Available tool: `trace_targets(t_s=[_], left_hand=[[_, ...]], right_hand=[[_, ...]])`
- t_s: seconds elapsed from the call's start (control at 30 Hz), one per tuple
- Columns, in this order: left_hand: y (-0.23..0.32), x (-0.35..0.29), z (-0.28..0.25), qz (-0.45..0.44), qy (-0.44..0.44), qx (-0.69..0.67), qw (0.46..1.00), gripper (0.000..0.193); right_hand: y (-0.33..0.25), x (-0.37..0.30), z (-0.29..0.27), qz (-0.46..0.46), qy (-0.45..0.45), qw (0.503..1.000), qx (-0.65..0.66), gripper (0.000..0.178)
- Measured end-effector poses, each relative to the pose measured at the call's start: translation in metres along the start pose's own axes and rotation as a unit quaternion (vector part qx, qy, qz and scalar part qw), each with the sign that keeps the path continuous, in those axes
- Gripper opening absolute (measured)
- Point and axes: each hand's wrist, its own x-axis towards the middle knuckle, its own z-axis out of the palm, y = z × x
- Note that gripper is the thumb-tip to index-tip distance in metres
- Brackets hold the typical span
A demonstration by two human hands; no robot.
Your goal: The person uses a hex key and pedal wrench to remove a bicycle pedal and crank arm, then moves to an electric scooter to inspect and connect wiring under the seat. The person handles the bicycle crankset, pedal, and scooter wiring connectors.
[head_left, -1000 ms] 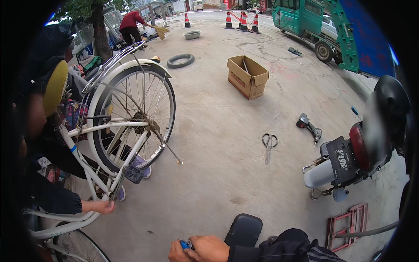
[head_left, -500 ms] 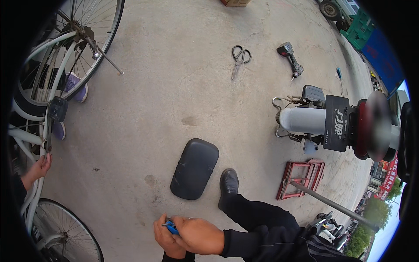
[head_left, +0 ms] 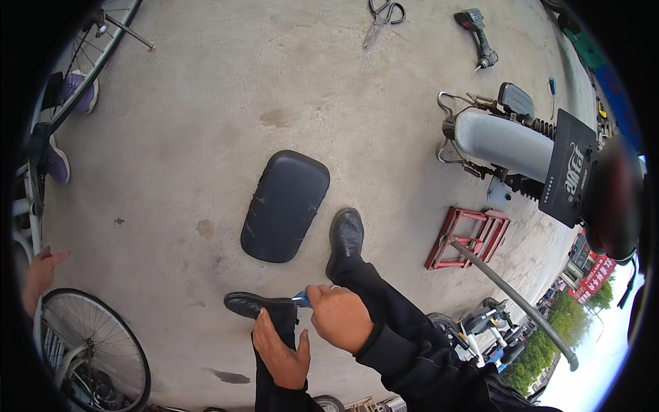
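Head view, blue tool [head_left: 301, 299] poking out of clenched right fingers [head_left: 317, 295], left fingers [head_left: 261, 327] released, near.

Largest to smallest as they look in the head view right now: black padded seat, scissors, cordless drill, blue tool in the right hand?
1. Black padded seat
2. Cordless drill and scissors: too alike to rank
3. Blue tool: smallest visible part, mostly hidden by the right hand

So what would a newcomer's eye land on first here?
Probably the black pad lying flat on the concrete near the middle. Next, the motorbike at the right, with a red metal frame below it in view. Low down, the right hand holds a blue tool.
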Motion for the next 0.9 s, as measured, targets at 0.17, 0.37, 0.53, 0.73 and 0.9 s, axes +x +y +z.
trace_targets(t_s=[0.17, 0.37, 0.53, 0.73, 0.9], left_hand=[[-0.014, -0.068, -0.036, -0.032, -0.022, -0.046, 0.998, 0.068], [-0.015, -0.164, -0.098, -0.093, 0.078, -0.005, 0.993, 0.023], [-0.008, -0.218, -0.123, -0.049, 0.075, 0.018, 0.996, 0.033], [-0.022, -0.221, -0.107, -0.033, 0.072, 0.005, 0.997, 0.039], [-0.031, -0.219, -0.105, -0.025, 0.1, -0.009, 0.995, 0.039]], right_hand=[[0.013, 0.006, 0.017, 0.027, 0.005, 0.999, 0.024, 0.028], [0.02, 0.02, 0.041, 0.002, 0.001, 0.997, 0.083, 0.034], [0.051, 0.059, 0.07, 0.015, -0.02, 0.999, 0.025, 0.032], [0.095, 0.095, 0.082, 0.028, -0.037, 0.999, -0.016, 0.032], [0.114, 0.12, 0.092, -0.001, -0.015, 0.999, -0.047, 0.033]])
